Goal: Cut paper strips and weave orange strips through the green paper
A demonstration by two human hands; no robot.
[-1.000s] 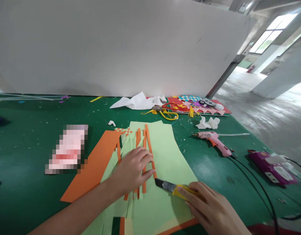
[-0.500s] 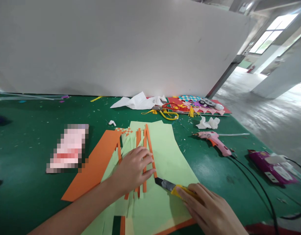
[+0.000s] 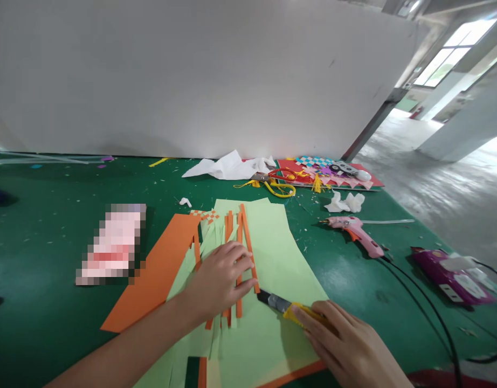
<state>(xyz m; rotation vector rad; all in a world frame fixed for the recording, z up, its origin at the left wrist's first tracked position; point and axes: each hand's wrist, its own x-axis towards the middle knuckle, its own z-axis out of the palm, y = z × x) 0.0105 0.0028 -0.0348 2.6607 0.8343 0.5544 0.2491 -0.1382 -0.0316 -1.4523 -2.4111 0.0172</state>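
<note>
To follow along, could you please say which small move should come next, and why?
Perhaps slide the left hand farther up the orange strip: its thumb sits close to the blade of the knife that the right hand holds at the strip's near end.

Green table (image 3: 50, 231), its clock face centred on the pale green paper (image 3: 289, 258) that lay upon it; scissors (image 3: 260, 177) lay at twelve; a red board (image 3: 376, 181) at one; a pink glue gun (image 3: 367, 242) at two; a purple box (image 3: 428, 264) at three; an orange sheet (image 3: 155, 283) at nine.
</note>
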